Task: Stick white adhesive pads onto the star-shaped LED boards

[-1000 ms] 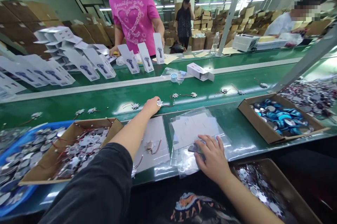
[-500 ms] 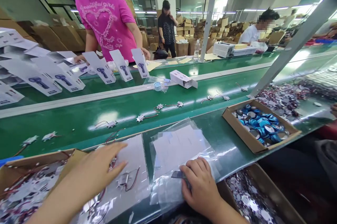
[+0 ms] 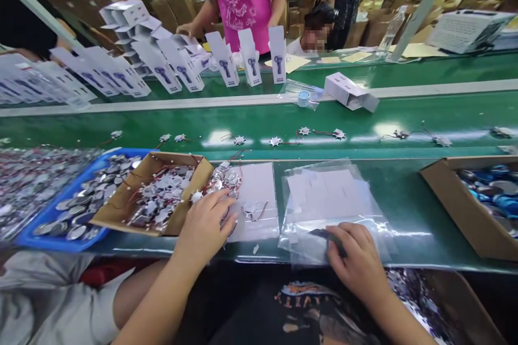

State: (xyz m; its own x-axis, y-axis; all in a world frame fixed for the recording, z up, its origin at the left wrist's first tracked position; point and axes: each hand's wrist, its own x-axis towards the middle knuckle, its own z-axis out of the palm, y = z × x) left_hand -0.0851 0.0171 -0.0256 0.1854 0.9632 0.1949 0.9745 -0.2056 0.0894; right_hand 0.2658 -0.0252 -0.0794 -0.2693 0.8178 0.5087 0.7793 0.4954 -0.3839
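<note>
The left hand (image 3: 206, 221) is palm down at the left edge of the white sheet (image 3: 259, 180), its thumb and fingers apart. Its fingertips lie at the near side of a pile of silvery wired parts (image 3: 224, 176), which covers the sheet's far left corner and left edge; some parts show in the gap between thumb and forefinger. Whether a fingertip presses on any one part I cannot tell. A single wired part (image 3: 250, 209) lies to the right of this hand, well inside the sheet's right edge, with its lead curling toward that edge.

The right hand (image 3: 354, 256) is closed on a thin dark tool (image 3: 319, 232), whose tip points left over the near edge of the clear bags (image 3: 335, 188). These bags, with white paper showing through, lie just beside the sheet's right edge, close to the near edge of the green bench (image 3: 408, 188).

Left of the left hand, a cardboard tray (image 3: 201, 175) full of similar parts overlaps the right edge of a blue basin (image 3: 60, 242) of round discs. At the bench's right end stands a cardboard box (image 3: 457, 210) with blue-rimmed discs inside.
</note>
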